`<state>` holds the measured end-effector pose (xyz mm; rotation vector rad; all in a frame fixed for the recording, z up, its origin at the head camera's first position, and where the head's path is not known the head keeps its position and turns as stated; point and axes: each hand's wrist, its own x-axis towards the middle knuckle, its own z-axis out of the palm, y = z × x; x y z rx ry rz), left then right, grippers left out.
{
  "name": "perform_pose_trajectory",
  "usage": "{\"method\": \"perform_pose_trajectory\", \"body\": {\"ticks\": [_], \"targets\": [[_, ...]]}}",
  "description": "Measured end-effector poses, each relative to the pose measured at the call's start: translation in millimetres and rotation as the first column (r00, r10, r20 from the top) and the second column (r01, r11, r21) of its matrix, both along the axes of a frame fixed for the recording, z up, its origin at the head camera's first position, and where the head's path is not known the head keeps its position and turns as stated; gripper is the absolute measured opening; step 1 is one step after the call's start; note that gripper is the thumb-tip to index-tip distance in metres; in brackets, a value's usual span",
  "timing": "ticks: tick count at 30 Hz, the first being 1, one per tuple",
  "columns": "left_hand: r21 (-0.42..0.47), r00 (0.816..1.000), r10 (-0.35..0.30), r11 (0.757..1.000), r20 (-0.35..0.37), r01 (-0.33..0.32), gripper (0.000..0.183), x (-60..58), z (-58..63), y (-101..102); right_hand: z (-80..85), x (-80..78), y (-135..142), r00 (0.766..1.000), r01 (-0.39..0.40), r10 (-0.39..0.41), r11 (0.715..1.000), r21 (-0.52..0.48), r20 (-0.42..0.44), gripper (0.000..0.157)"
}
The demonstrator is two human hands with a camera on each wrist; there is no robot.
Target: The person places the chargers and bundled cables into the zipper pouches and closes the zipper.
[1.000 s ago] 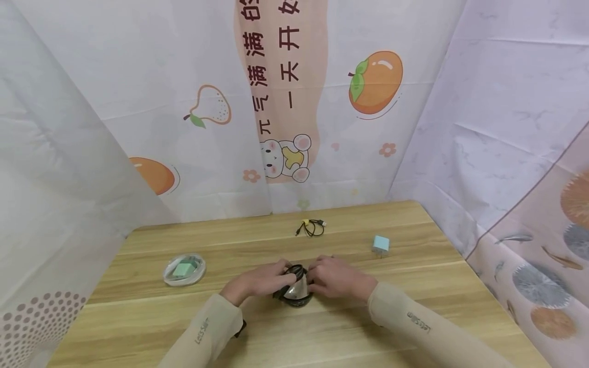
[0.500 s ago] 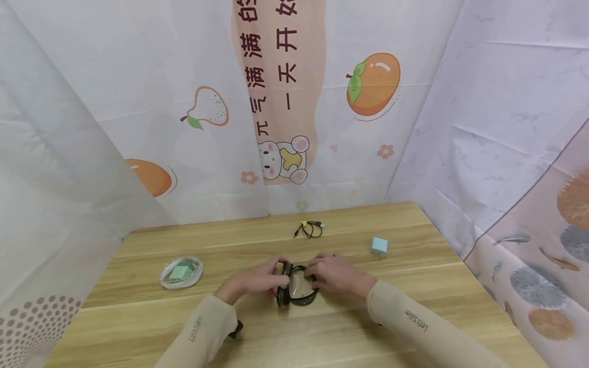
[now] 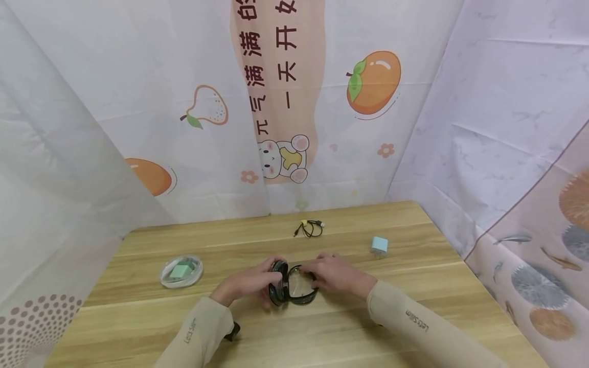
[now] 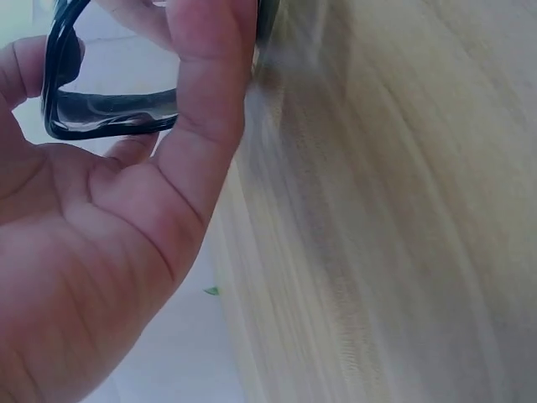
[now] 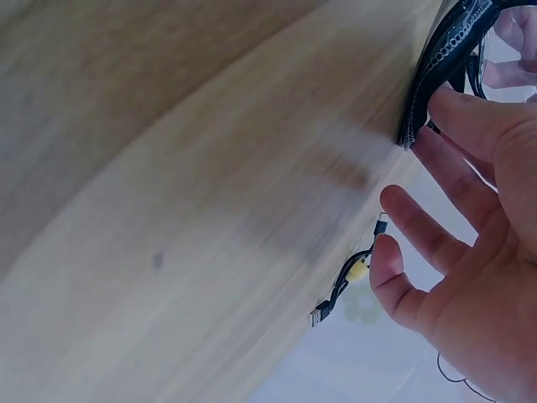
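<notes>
A small case (image 3: 302,300) with black rims and clear panels lies opened on the wooden table (image 3: 340,327), between the two hands. My left hand (image 3: 248,282) grips its raised left half, thumb on the inner side; in the left wrist view the black rim (image 4: 109,128) shows between thumb and fingers. The right half lies flat, and the table's wood shows through its clear panel. My right hand (image 3: 338,275) pinches that half's right edge, where the right wrist view shows zipper-like teeth along the black border (image 5: 453,54). Its other fingers are held apart from the case.
Behind the hands lies a coiled black USB cable (image 3: 316,228) with a yellow tie. A light blue charger plug (image 3: 379,245) stands to the right. At the left is a coiled white cable (image 3: 165,280) with a green charger plug (image 3: 181,271) inside. Printed cloth (image 3: 221,199) hangs behind the table.
The case's left half has swung up and over to the left with my left hand, so the case has opened wider. My right hand has stayed at the right edge.
</notes>
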<state>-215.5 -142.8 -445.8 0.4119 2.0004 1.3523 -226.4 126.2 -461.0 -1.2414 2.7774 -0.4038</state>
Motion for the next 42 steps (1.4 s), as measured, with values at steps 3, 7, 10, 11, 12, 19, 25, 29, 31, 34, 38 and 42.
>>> {"method": "perform_pose_trajectory", "body": {"ticks": [3, 7, 10, 11, 12, 19, 25, 29, 31, 34, 38, 42], "targets": [[0.042, 0.998, 0.005, 0.999, 0.055, -0.008, 0.059, -0.1, -2.5, -1.0, -1.6, 1.1, 0.9, 1.000, 0.000, 0.000, 1.000, 0.017, -0.008, 0.039], [0.077, 0.996, 0.002, 0.997, 0.092, -0.009, 0.060, 0.2, -4.6, -1.6, -4.1, 1.5, 2.6, 1.000, -0.017, 0.017, 0.999, 0.031, -0.016, 0.029], [0.100, 0.995, 0.005, 0.995, 0.101, -0.015, 0.061, -0.2, -5.2, -2.4, -4.6, -0.5, 2.9, 0.999, -0.030, 0.030, 0.999, 0.025, -0.024, 0.026], [0.109, 0.995, 0.009, 0.994, 0.103, -0.020, 0.060, -0.5, -5.1, -2.9, -4.4, -1.6, 2.7, 0.999, -0.031, 0.031, 0.999, 0.024, -0.028, 0.026], [0.118, 0.994, 0.014, 0.993, 0.111, -0.027, 0.059, -0.8, -4.6, -3.6, -4.0, -2.6, 2.2, 0.999, -0.030, 0.031, 0.999, 0.023, -0.028, 0.026], [0.120, 0.983, 0.073, 0.988, 0.170, -0.094, 0.072, -2.4, 1.2, -1.4, 3.3, -5.3, 0.7, 0.998, -0.048, 0.050, 0.998, 0.036, -0.030, 0.027], [0.103, 0.981, 0.053, 0.992, 0.186, -0.073, 0.076, -2.6, 2.1, 5.1, 5.1, -6.1, -1.5, 0.998, -0.055, 0.058, 0.994, 0.092, -0.032, 0.027], [0.121, 0.980, 0.048, 0.990, 0.194, -0.073, 0.075, -2.7, 1.9, 7.2, 7.8, -10.6, -1.2, 0.998, -0.059, 0.060, 0.998, 0.035, 0.000, 0.044], [0.116, 0.979, 0.071, 0.989, 0.192, -0.095, 0.078, -2.4, 3.1, 6.1, 11.7, -15.7, -1.8, 0.997, -0.068, 0.069, 0.997, -0.025, 0.036, 0.053], [0.102, 0.975, 0.110, 0.986, 0.192, -0.131, 0.082, -2.7, 5.2, 4.8, 20.2, -27.1, -1.6, 0.994, -0.049, 0.056, 0.996, -0.074, 0.097, 0.056], [0.088, 0.975, 0.118, 0.987, 0.188, -0.137, 0.087, -3.5, 6.3, 4.9, 27.5, -49.6, 0.0, 0.994, 0.012, -0.007, 0.999, -0.051, 0.107, 0.053], [0.079, 0.981, 0.092, 0.991, 0.172, -0.107, 0.090, -4.0, 4.7, 6.7, 31.9, -73.2, 2.4, 0.995, 0.059, -0.057, 0.998, -0.026, 0.079, 0.048]]}}
